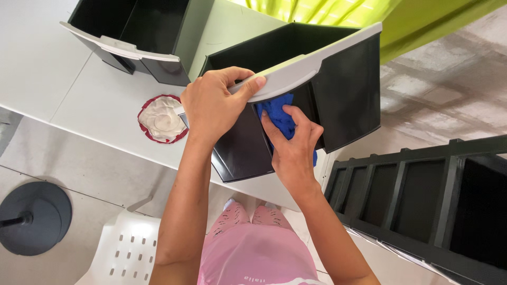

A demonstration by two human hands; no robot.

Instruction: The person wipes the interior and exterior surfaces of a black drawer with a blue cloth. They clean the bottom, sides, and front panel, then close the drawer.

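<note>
Left hand [211, 108] fingers clamped on black plastic drawer's [346, 89] pale grey front handle [296, 74], right hand [293, 145] fingers pressing crumpled blue cloth [277, 113] against its front, white table [100, 97] beneath

A white bench [100, 100] is seen over a grey tiled floor [84, 169]. A white chair [127, 248], a round grey base [37, 216] and a green curtain [369, 16] are lit brightly.

Cloth [280, 119] against drawer [343, 89], on table [100, 100]
</note>
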